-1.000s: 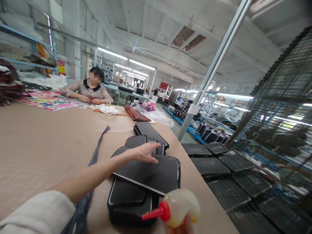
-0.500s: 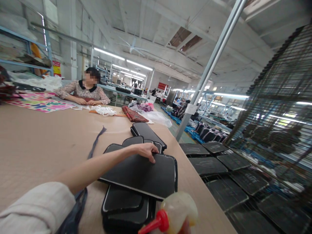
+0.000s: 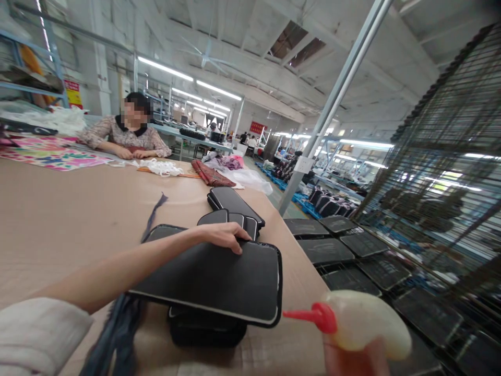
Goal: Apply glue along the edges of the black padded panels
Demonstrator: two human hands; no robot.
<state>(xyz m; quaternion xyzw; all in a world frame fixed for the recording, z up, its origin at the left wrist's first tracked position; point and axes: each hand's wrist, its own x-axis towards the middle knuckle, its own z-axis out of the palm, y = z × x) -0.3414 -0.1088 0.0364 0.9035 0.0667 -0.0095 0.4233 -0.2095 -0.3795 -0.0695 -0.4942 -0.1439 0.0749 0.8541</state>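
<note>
My left hand point(image 3: 227, 236) grips the far edge of a black rounded panel point(image 3: 211, 277), thumb on its upper face. The panel lies tilted over a stack of smaller black panels point(image 3: 207, 329). At the lower right, my right hand point(image 3: 358, 360), blurred, holds a squeeze bottle point(image 3: 364, 321) of pale yellowish liquid. Its red nozzle point(image 3: 301, 315) points left, close to the panel's right corner. More black panels point(image 3: 237, 206) are piled just beyond my left hand.
Dark fabric strips point(image 3: 121, 324) lie left of the stack on the brown tabletop point(image 3: 97, 219). Across it sits a person point(image 3: 135, 130) near patterned cloth point(image 3: 47, 151). Right of the table are a metal pole point(image 3: 301, 167) and rows of black panels point(image 3: 326, 252).
The panel has shifted left and toward me with my left hand, covering more of the stack. My right hand and the bottle have moved right, and the nozzle now points more level.
</note>
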